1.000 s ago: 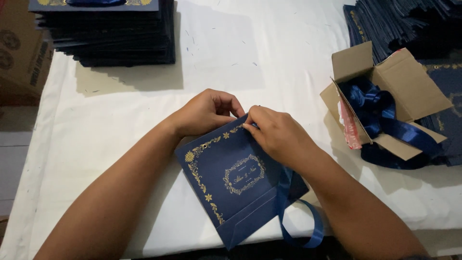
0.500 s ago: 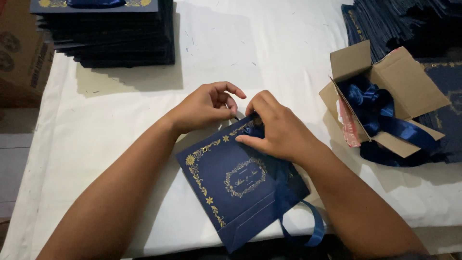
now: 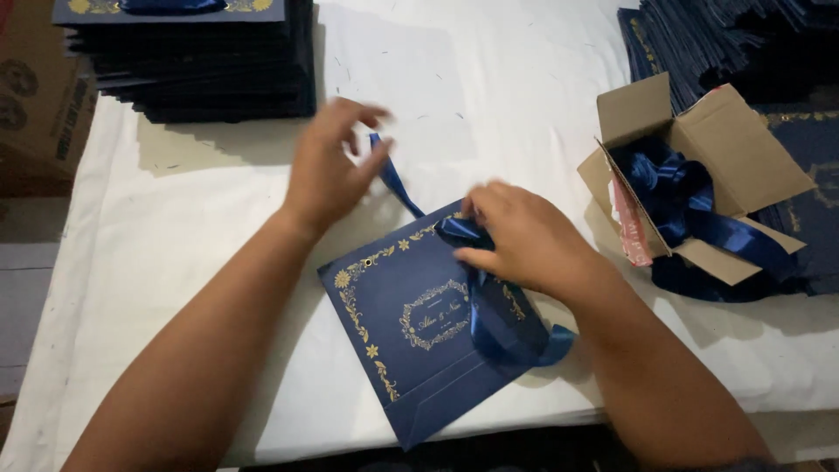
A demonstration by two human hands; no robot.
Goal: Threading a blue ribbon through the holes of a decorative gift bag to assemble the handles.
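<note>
A white cloth-covered table (image 3: pixel 524 79) fills most of the head view, its near edge running along the bottom and its left edge dropping to pale floor; a broad bare stretch of cloth lies open in the middle and upper centre. At the far left corner sits a tall stack of dark blue flat bags (image 3: pixel 192 61), matte paper with gold print on the top one, and a brown cardboard carton (image 3: pixel 35 114) stands just beyond the table's left edge. At the far right, more dark blue bags (image 3: pixel 743 35) lie heaped, with an open cardboard box (image 3: pixel 734 149) resting partly on them — flaps splayed, glossy blue ribbon coils (image 3: pixel 690 210) spilling out.

Near the front edge lies a flat navy paper bag (image 3: pixel 411 341), tilted, one corner hanging over the table's edge, its face bordered with gold floral print around an oval emblem. A satin blue ribbon (image 3: pixel 489 323) crosses it and loops off its right side.

The right hand (image 3: pixel 524 236) rests on the bag's upper edge, fingers curled, pinching the ribbon at the rim. The left hand (image 3: pixel 332 166) is raised over the cloth, blurred, fingers loosely bent around the ribbon's free end.
</note>
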